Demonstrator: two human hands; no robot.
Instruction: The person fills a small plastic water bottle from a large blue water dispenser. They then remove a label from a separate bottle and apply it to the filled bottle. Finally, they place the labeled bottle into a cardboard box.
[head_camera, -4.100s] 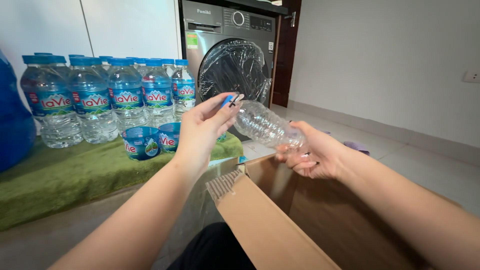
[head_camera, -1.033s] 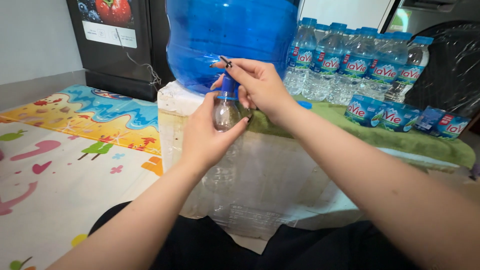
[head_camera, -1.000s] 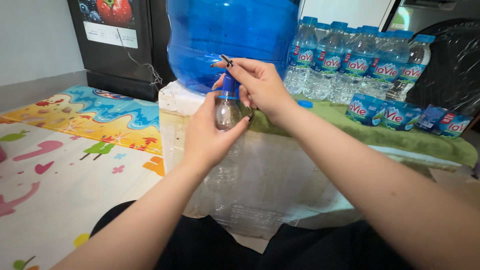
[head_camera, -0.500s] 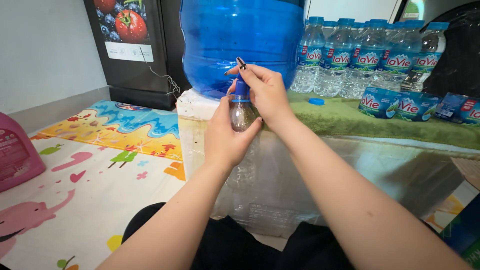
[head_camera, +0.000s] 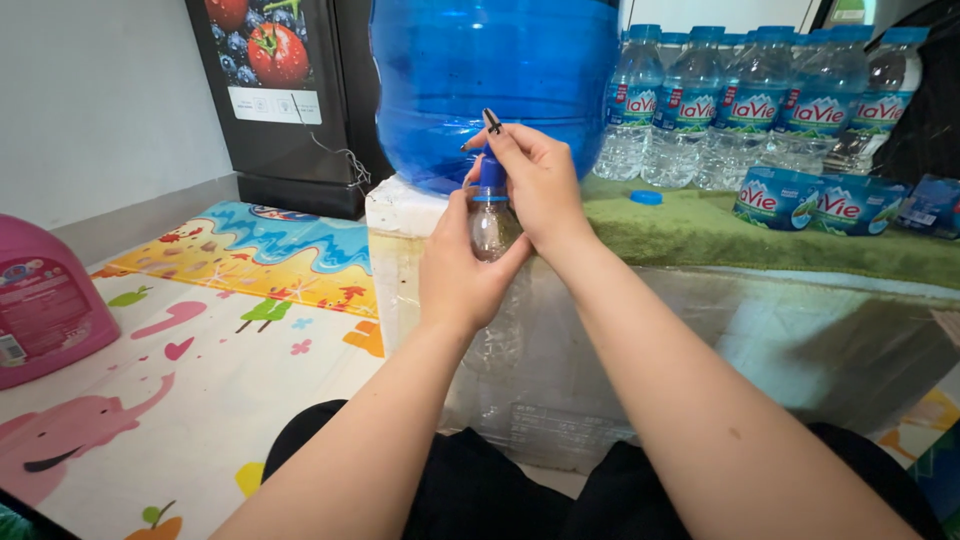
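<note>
Under the big blue water jug (head_camera: 495, 85), the left hand (head_camera: 462, 270) wraps tight around a clear bottle (head_camera: 494, 232). The right hand (head_camera: 535, 180) pinches the little tap (head_camera: 491, 165) above its mouth. The bottle looks nearly empty, so most filling is left.

Both forearms extended forward; left hand (head_camera: 462, 268) curled in grip, right hand (head_camera: 537, 180) pinching above.
</note>
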